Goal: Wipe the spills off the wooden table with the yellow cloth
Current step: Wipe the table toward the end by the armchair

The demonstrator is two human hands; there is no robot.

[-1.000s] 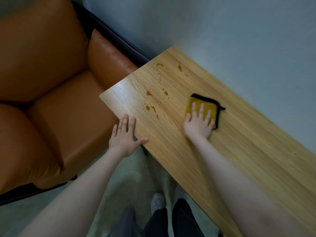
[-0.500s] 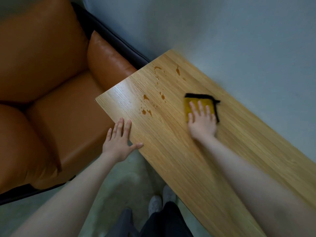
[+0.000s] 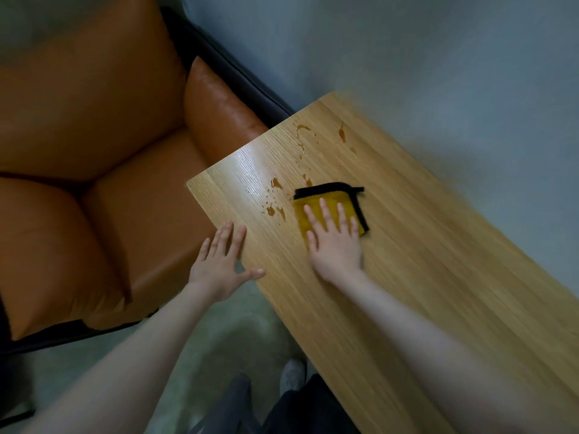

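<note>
The orange sofa [image 3: 103, 170] sits left of the wooden table [image 3: 423, 277]. My left hand [image 3: 219, 264] rests flat at the table's edge, fingers straight. My right hand [image 3: 335, 242] presses the yellow cloth [image 3: 332, 203] flat, fingers spread, just beside the brown spills [image 3: 275, 195].

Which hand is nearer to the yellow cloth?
Right. The right hand presses flat on the yellow cloth; the left hand rests at the table edge, apart from it.

Bare tabletop [image 3: 438, 277] right of cloth [image 3: 329, 198]; wall [image 3: 438, 73] behind, orange sofa [image 3: 109, 183] hard against table's left end.
</note>
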